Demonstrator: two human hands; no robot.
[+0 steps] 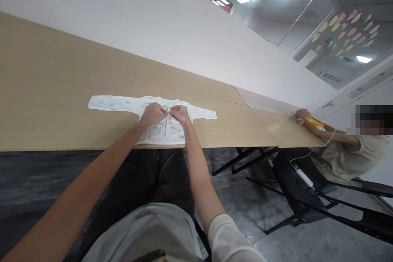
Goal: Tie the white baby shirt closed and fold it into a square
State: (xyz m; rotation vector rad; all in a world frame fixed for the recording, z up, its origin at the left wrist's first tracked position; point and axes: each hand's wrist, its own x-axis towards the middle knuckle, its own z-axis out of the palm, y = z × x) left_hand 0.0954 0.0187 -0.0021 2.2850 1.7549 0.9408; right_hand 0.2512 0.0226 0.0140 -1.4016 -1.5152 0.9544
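A small white baby shirt [176, 131] with a faint printed pattern lies spread on the wooden table, its long sleeves stretched out to both sides. My left hand [153, 114] rests on the chest of the shirt, its fingertips pinched at the front opening. Just to the right, my right hand [179, 113] pinches the other edge of the opening, thumb and finger together. Both hands are close together near the neckline. Whatever small fastening may lie between the fingertips is too small to make out.
The long table [55, 86] runs along a white wall [123, 16]. At the far right another person [346, 151] sits with arms on the table near a yellow item [315, 121]. A black folding chair [291, 176] holds a white power strip [304, 178] with a cable.
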